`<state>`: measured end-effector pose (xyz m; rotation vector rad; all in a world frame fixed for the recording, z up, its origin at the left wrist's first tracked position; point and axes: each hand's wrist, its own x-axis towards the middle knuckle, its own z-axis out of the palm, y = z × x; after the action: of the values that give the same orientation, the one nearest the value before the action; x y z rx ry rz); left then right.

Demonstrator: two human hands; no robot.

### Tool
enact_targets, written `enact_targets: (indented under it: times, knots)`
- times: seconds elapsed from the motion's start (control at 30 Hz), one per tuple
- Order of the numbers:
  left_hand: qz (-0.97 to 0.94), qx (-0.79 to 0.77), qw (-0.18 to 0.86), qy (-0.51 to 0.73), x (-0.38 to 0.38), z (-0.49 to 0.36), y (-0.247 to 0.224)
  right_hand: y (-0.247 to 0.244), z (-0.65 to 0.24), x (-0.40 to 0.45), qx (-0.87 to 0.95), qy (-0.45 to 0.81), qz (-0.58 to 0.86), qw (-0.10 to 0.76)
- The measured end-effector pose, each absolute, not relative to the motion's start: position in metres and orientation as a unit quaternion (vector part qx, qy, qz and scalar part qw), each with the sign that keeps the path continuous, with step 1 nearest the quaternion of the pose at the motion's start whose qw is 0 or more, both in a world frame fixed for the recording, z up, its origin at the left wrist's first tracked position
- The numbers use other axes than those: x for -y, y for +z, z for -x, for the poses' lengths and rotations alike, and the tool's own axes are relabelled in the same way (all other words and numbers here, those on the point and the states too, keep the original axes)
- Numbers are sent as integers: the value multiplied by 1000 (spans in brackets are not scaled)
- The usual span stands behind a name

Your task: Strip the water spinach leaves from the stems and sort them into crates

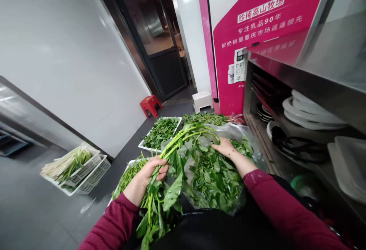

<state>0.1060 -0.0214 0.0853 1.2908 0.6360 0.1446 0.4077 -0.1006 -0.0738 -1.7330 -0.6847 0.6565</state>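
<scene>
A bunch of long leafy green stems [175,143] lies across my left hand [156,170], whose fingers are wrapped round it. The leaves hang below that hand, and the bare stems arch to the right. At their far ends is my right hand [225,149], fingers partly hidden, closed on a curving stem. Beneath it lies a clear plastic bag [240,130], spread wide and full of loose leafy greens [215,177]. Just left of my left hand, a white tray holds trimmed green stems [130,177], partly covered by my forearm.
Beyond the bag stand a white tray [141,145] of greens, a red stool [151,106] and a white stool [202,101]. White baskets [93,175] with pale-stalked vegetables sit on the floor at left. On the right, a steel shelf unit [314,76] holds plates [309,114].
</scene>
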Motion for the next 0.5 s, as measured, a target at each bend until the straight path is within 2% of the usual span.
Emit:
enact_targets:
  times: [0.13, 0.27, 0.33, 0.5]
  knots:
    - [-600, -260, 755, 45, 24, -111, 74, -53, -385, 109, 319, 451, 495, 671]
    - [-608, -246, 754, 43, 29, -117, 60, -38, -364, 110, 295, 534, 364, 703]
    - [-611, -250, 750, 30, 30, -119, 54, -35, -356, 109, 330, 513, 396, 687]
    - [-646, -266, 715, 16, 37, -122, 53, -47, -353, 101, 375, 365, 603, 603]
